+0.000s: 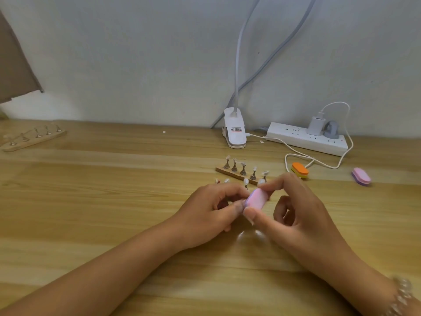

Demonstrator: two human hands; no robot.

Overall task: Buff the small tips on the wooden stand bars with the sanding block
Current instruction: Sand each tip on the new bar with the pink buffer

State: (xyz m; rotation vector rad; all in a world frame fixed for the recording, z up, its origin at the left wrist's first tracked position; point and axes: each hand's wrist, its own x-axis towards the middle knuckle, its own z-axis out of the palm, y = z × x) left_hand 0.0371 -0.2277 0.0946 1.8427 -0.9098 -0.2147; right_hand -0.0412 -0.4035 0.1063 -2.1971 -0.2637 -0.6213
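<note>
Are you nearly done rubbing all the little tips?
Done: can't tell, no tip looks finished. In hand: the right hand pinches the pink sanding block beside the left hand. Left: probably the tips on the stand bar behind, and the far bar.

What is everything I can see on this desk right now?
held sanding block: 1, pink, between both hands
orange block: 1, orange over yellow, table right
pink-purple block: 1, pink over purple, far right
near stand bar: 1, pale wood, behind the hands
small tips: several, whitish, on its pegs
far stand bar: 1, pale wood, far left
clip lamp: 1, white, back centre
power strip: 1, white, back right, charger plugged in
table: 1, light wood
bracelet: 1, pale beads, right wrist
left hand: fingers curled beside the block
right hand: pinches the block
</note>
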